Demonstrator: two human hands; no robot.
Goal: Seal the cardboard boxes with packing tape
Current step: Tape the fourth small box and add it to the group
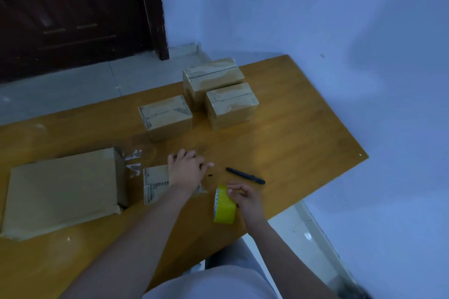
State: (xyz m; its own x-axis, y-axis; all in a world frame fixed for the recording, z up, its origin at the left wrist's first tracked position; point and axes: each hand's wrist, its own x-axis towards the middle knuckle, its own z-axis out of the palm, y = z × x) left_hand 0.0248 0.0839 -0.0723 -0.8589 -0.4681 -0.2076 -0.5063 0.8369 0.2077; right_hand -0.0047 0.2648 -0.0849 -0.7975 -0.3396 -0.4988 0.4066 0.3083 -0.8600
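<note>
Both forearms are bare; pale grey shorts point(218, 281) cover the lap.

no legible text on any box or tape

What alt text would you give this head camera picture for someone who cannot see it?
A person's left hand rests on a small cardboard box on a wooden table while the right hand touches a yellow tape roll. A black pen lies nearby, three more boxes stand farther back, and a large flat box lies at the left.
</note>
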